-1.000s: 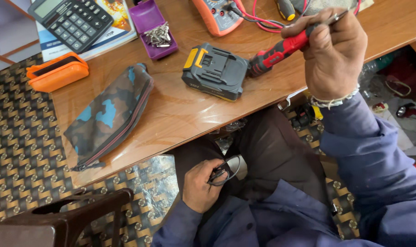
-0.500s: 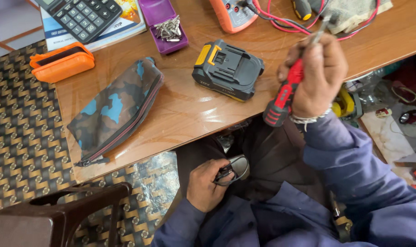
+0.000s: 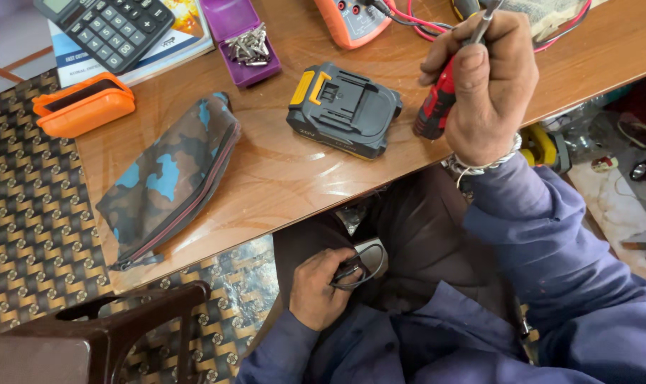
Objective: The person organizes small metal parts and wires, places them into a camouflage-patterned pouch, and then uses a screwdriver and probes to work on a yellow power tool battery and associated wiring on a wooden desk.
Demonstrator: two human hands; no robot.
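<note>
My right hand is closed around a red-handled screwdriver above the wooden table's right part, its metal shaft pointing up and away. Just left of that hand lies a black and yellow tool battery pack. My left hand rests low in my lap under the table edge, fingers curled around a loop of thin black cable.
A camouflage zip pouch lies near the table's front left. Behind it sit an orange case, a calculator on a booklet, a purple tray of screws and an orange multimeter with red leads. A dark chair stands at lower left.
My right hand has turned the screwdriver from lying sideways to standing more upright and stays by the battery pack. My left hand keeps the cable in my lap.
</note>
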